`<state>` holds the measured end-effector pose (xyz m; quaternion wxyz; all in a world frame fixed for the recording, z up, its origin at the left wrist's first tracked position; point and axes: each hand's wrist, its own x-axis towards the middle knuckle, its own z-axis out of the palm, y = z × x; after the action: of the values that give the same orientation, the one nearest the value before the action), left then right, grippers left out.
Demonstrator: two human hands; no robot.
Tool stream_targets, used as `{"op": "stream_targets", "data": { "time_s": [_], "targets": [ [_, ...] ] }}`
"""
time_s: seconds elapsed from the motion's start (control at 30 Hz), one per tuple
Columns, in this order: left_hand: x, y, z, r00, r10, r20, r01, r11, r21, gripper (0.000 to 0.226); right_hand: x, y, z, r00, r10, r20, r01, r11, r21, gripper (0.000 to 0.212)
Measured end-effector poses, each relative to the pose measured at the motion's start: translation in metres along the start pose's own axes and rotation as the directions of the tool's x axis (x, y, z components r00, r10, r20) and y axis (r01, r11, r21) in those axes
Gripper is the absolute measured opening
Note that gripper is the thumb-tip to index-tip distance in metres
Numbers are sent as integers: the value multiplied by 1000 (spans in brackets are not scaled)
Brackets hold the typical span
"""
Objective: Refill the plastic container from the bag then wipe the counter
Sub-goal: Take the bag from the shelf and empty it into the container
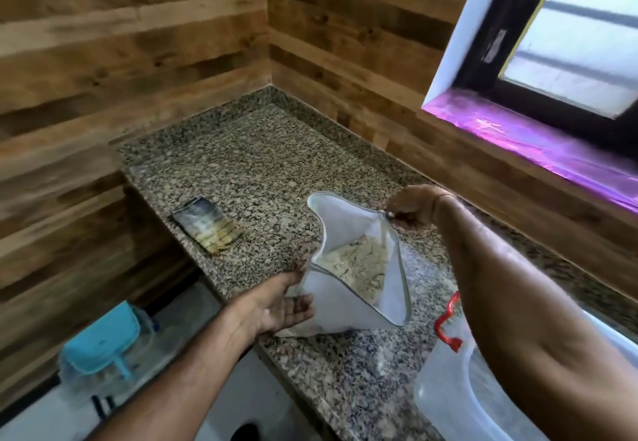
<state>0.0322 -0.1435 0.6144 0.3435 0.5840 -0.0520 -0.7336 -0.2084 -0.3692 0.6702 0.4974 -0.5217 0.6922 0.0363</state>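
Note:
A white zippered bag (348, 306) stands open on the granite counter (262, 171), with pale flakes (355, 264) showing inside it. My right hand (411, 207) pinches the zipper pull at the bag's far upper edge. My left hand (279, 302) cups the bag's lower left side, palm up. A clear plastic container (448, 392) with a red clip (447, 323) sits at the lower right, partly hidden behind my right forearm.
A folded, stained cloth (207, 223) lies on the counter to the left of the bag. Wood-panelled walls enclose the counter's corner. A window with a purple-lit sill (538, 143) is at the right. Below the counter's left edge stands a clear box with a blue lid (103, 340).

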Motion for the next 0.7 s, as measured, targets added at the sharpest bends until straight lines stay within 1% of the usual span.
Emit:
{"op": "stream_targets", "data": {
  "time_s": [0.07, 0.17, 0.23, 0.3, 0.37, 0.43, 0.5, 0.6, 0.63, 0.67, 0.7],
  "targets": [
    [3, -4, 2, 999, 10, -39, -12, 999, -36, 17, 0, 2, -1, 999, -33, -13, 33, 998, 60, 33],
    [7, -9, -2, 997, 30, -66, -34, 998, -61, 21, -5, 6, -7, 997, -73, -27, 76, 989, 131, 37],
    [8, -12, -5, 996, 41, -76, -46, 996, -74, 21, -15, 7, -12, 996, -83, -25, 86, 983, 163, 35],
    [9, -13, -10, 996, 54, -72, -61, 994, -96, 25, -30, 7, -13, 992, -114, 61, 105, 985, 136, 36],
    [11, -14, -10, 997, 56, -52, -62, 991, -122, 30, -43, 6, -13, 979, -128, 157, 115, 989, 88, 49],
    [11, -14, -9, 997, 61, -37, -66, 990, -121, 31, -49, 2, -10, 972, -140, 189, 139, 990, 22, 55],
    [8, -14, -6, 998, 61, -32, -65, 991, -117, 29, -50, 1, -8, 962, -191, 195, 198, 980, -15, 48],
    [5, -13, -8, 998, 63, -19, -65, 989, -134, 32, -47, 5, -11, 947, -271, 169, 258, 961, 97, 22],
    [4, -13, -10, 998, 61, -21, -63, 988, -140, 32, -45, 7, -13, 951, -277, 139, 256, 954, 155, 19],
    [2, -13, -12, 998, 57, -13, -58, 987, -147, 31, -42, 10, -15, 957, -270, 103, 244, 946, 212, 22],
    [2, -13, -15, 998, 57, -9, -57, 989, -140, 29, -38, 14, -16, 964, -258, 65, 233, 936, 264, 31]
  ]
}}
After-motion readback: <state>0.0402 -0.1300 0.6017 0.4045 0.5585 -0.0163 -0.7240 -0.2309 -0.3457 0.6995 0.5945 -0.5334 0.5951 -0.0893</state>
